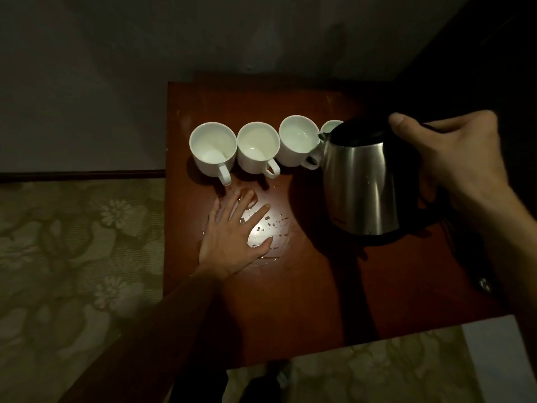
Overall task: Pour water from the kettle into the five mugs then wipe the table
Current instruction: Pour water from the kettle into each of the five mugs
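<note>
The right hand's grip (444,158) is wrapped around the black handle of a stainless-steel electric kettle (360,181), thumb laid over the top, holding the vessel lifted and tipped to the left so that its spout sits at the rim of the third mug (297,142) in a row of white mugs lined up across the far part of the reddish-brown table (290,301). The kettle seems held low and close to keep the pour short. The first mug (213,148) and second mug (258,146) stand to the left, touching one another, handles turned toward the person; all three appear to hold water, though the dim light makes levels hard to judge. A fourth mug (332,127) shows only as a sliver of rim behind the kettle's lid, and the fifth is hidden by the kettle. The left hand (232,231) lies flat on the table with fingers spread and holding nothing, apparently steadying the person while pouring. It rests in a patch of spilled water (273,225), droplets catching the light just in front of the mugs, which is presumably what the later wipe is for. No cloth is visible. Patterned carpet (72,242) surrounds the table.
</note>
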`<state>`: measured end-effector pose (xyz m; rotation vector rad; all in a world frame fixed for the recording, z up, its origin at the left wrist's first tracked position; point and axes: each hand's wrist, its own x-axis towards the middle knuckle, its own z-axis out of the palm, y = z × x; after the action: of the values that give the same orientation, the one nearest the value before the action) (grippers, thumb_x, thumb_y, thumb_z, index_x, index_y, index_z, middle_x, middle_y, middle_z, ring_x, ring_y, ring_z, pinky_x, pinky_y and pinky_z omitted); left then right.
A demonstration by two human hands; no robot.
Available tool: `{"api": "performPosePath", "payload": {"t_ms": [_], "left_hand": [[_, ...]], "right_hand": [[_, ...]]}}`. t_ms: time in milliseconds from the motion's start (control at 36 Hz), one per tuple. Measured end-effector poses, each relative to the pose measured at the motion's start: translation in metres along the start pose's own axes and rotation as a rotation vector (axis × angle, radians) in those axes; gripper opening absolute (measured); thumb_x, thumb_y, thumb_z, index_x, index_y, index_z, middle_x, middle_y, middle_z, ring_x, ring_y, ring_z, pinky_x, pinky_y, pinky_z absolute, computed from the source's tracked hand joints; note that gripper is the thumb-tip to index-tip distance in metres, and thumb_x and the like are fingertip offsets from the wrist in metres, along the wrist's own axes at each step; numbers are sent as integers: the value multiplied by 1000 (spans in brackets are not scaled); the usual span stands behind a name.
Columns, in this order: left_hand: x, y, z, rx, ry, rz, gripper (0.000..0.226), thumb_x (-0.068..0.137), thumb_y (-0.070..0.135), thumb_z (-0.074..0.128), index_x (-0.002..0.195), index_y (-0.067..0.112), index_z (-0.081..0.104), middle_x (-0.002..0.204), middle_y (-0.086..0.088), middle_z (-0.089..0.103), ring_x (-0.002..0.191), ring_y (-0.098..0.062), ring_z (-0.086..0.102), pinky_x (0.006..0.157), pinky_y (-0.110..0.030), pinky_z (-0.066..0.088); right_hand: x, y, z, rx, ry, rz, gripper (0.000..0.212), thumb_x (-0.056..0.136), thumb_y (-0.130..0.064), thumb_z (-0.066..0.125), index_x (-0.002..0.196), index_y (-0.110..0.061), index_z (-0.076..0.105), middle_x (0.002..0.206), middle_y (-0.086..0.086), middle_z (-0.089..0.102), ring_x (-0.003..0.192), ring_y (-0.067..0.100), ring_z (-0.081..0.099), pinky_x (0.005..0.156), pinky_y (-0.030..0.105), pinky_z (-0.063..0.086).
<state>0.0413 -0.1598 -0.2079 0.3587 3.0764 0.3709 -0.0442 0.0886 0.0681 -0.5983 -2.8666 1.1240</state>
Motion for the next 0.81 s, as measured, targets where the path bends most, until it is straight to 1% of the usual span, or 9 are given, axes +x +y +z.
{"api": "performPosePath", "payload": {"t_ms": [83,111,250,333,417,472,611,722,806], "left_hand": [[0,0,0,-3,1,1,73,92,78,33,158,47,27,172,0,14,159,-22,4,126,-55,4],[0,0,0,-10,7,2,73,92,78,34,158,47,28,172,0,14,159,-22,4,126,-55,4],[0,0,0,-11,6,4,73,92,78,33,158,47,27,172,-1,13,159,-22,2,126,-55,3],[0,-1,1,-10,2,6,74,92,78,32,159,47,26,172,-1,12,159,-23,2,126,-56,4],[0,-1,1,-17,3,3,74,92,78,33,159,47,26,172,0,12,159,-22,2,126,-55,2],[0,-1,1,-13,-6,4,74,92,78,32,159,47,25,172,0,11,159,-23,2,126,-55,3],[1,-1,1,-32,8,9,74,92,77,36,158,46,28,172,-1,15,159,-23,4,126,-56,4],[0,-1,-1,-16,-6,8,75,91,77,34,159,46,26,172,0,15,159,-22,3,126,-55,3],[1,-1,-1,-29,-3,8,75,91,77,36,158,46,26,171,0,17,159,-23,4,125,-55,2]], "right_hand": [[1,3,-1,-1,15,-9,29,92,-54,80,84,-27,70,83,-5,72,63,3,69,62,30,53],[2,3,-2,10,23,-3,30,91,-55,81,86,-27,70,84,-5,72,66,4,70,63,30,54],[8,5,-4,12,69,32,58,83,-67,83,113,-17,78,101,1,79,77,11,76,59,29,53],[8,5,-7,17,67,31,58,82,-69,83,110,-18,78,97,2,79,65,6,71,52,24,49],[7,3,-11,9,82,24,76,70,-81,81,114,-19,76,100,3,77,64,7,68,48,22,47],[4,-3,-13,12,74,30,68,76,-76,82,113,-18,77,95,3,76,60,5,66,46,20,45],[0,-12,-16,13,37,15,33,88,-58,83,86,-29,67,84,-8,71,66,5,72,62,26,54],[-3,-19,-18,10,18,1,33,88,-57,83,86,-26,72,83,-7,76,61,-6,72,60,25,53],[-5,-19,-19,2,13,-9,33,88,-57,83,82,-26,75,82,-5,78,63,-1,74,61,30,57]]}}
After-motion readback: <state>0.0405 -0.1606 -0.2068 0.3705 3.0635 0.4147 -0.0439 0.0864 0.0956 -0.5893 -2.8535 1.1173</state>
